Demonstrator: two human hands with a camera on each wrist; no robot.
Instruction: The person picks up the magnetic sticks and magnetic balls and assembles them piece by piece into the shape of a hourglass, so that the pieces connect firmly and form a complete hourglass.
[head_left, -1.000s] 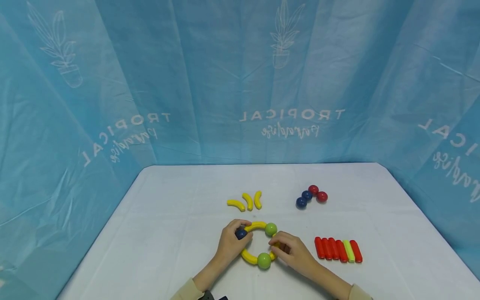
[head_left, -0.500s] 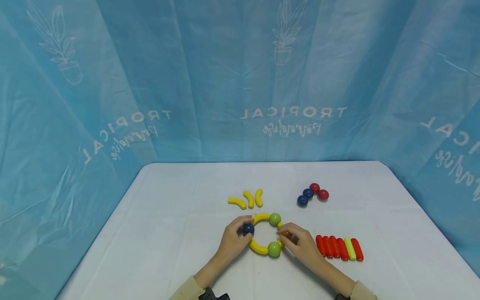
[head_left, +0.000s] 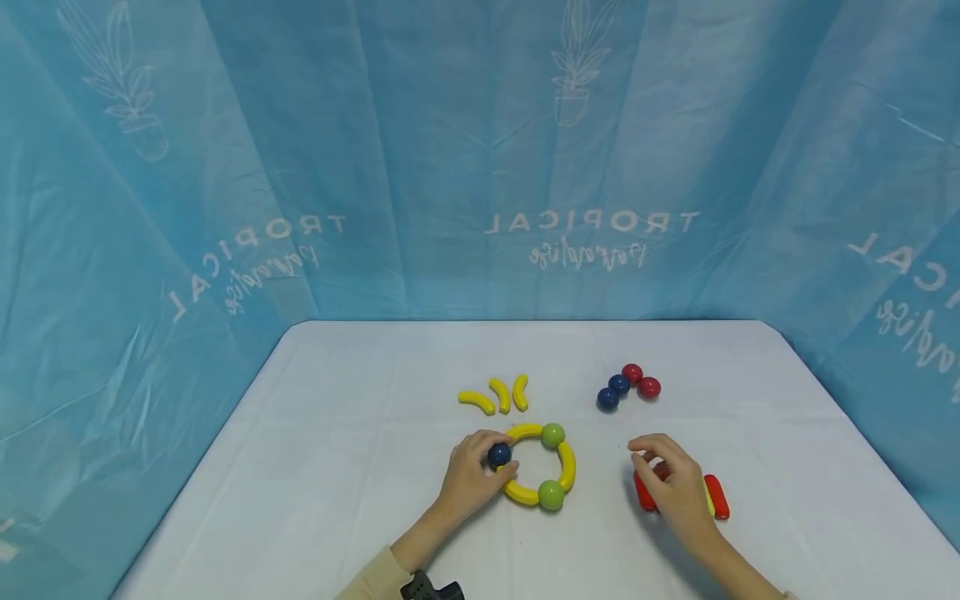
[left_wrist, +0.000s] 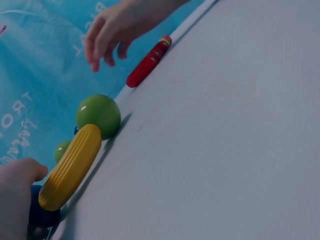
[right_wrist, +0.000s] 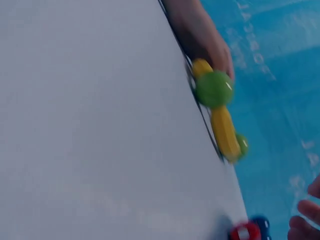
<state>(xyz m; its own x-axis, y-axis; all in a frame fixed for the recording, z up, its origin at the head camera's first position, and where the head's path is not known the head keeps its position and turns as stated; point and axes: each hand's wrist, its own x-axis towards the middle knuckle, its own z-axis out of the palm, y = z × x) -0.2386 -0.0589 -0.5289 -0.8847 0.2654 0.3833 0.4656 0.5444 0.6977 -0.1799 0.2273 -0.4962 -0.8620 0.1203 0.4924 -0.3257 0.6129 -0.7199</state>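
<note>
A ring of yellow curved pieces (head_left: 567,467), two green balls (head_left: 551,495) and a dark blue ball (head_left: 498,455) lies on the table. My left hand (head_left: 468,477) grips the blue ball at the ring's left side, with thumb and fingers on either side of it. The left wrist view shows one ribbed yellow piece (left_wrist: 72,167) meeting a green ball (left_wrist: 99,116). My right hand (head_left: 675,487) hovers over the row of red sticks (head_left: 717,496), fingers loosely bent and holding nothing. It hides much of that row and most of its lime stick (head_left: 708,497).
Behind the ring lie three loose yellow curved pieces (head_left: 504,396). Two more blue balls (head_left: 608,400) and two red balls (head_left: 649,387) sit together at back right. A white-covered table (head_left: 360,375) ends at a blue curtain (head_left: 420,167).
My right hand has let go of the ring's right side and moved right, over the red sticks. The ring has shifted slightly right and away, with my left hand still on its blue ball.
</note>
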